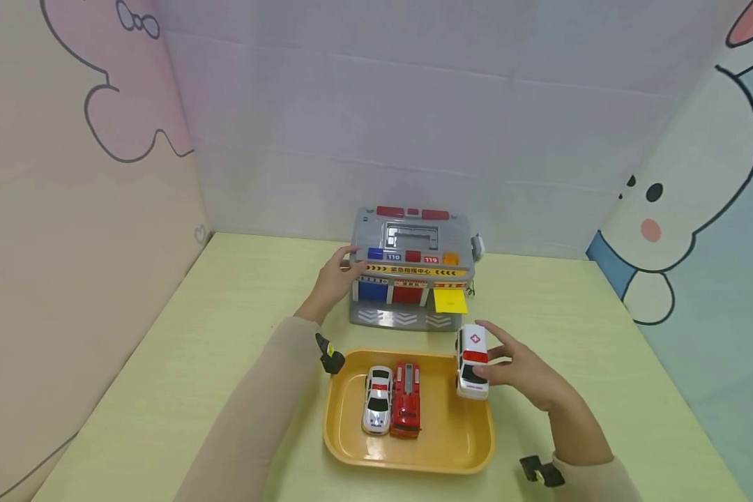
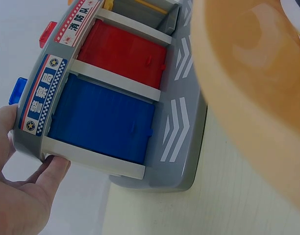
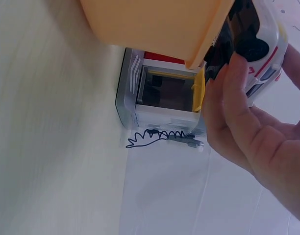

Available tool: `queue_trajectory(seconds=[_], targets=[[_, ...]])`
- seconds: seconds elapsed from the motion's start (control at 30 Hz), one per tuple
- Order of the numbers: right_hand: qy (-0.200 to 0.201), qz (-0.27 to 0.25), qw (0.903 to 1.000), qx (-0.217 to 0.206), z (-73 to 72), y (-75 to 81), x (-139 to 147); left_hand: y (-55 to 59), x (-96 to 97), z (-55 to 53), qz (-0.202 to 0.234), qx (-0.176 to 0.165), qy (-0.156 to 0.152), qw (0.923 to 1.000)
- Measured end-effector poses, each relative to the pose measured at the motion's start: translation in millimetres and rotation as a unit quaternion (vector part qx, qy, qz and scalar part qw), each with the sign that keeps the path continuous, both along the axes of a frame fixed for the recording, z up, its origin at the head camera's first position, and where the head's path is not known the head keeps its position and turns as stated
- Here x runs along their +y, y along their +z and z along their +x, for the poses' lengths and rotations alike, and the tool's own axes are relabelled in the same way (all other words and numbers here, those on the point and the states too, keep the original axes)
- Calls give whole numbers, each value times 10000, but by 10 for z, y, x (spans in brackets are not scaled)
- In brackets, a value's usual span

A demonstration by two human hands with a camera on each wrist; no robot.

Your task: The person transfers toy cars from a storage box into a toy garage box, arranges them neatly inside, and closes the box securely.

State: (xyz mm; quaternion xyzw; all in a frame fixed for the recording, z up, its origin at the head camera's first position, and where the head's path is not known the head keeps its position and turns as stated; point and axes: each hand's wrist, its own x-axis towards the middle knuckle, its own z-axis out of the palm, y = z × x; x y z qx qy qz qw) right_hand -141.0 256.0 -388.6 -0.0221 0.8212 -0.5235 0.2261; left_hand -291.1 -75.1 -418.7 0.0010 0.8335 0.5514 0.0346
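Observation:
My right hand (image 1: 521, 373) grips a white toy ambulance (image 1: 475, 341) with a red cross on its roof, over the right end of the yellow tray (image 1: 408, 464). In the right wrist view, its fingers (image 3: 234, 90) hold the ambulance (image 3: 272, 44) along the side and underside. My left hand (image 1: 334, 282) holds the left roof edge of a grey toy emergency station (image 1: 364, 230). In the left wrist view, the thumb and fingers sit around that corner. The station's blue door (image 2: 103, 117) and red door (image 2: 123, 54) are down; its yellow door (image 1: 450, 301) is raised over an open bay (image 3: 164, 92).
Inside the tray, a silver toy police car (image 1: 377, 411) lies beside a red toy fire truck (image 1: 406, 411). A coiled dark cord (image 3: 162, 134) runs along the station's right side. A pale wall (image 1: 351, 104) stands behind the table (image 1: 245, 293).

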Motion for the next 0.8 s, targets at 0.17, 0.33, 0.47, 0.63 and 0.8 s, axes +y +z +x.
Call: queue_trajectory(seconds=[0.17, 0.33, 0.47, 0.63, 0.8], targets=[[-30, -23, 10000, 0, -69, -10, 56, -7, -3, 3, 10, 24, -18, 10000], [-126, -76, 9999, -54, -165, -29, 138, -7, -3, 4, 19, 27, -24, 10000], [-192, -318, 9992, -171, -242, -62, 201, -3, -6, 10, 46, 28, -44, 10000], [-194, -573, 9977, -302, -316, -85, 243, -2, -5, 11, 31, 31, -45, 10000], [-112, -707, 9968, -350, -403, -86, 260, 5, 0, 12, 0, 7, -31, 10000]])
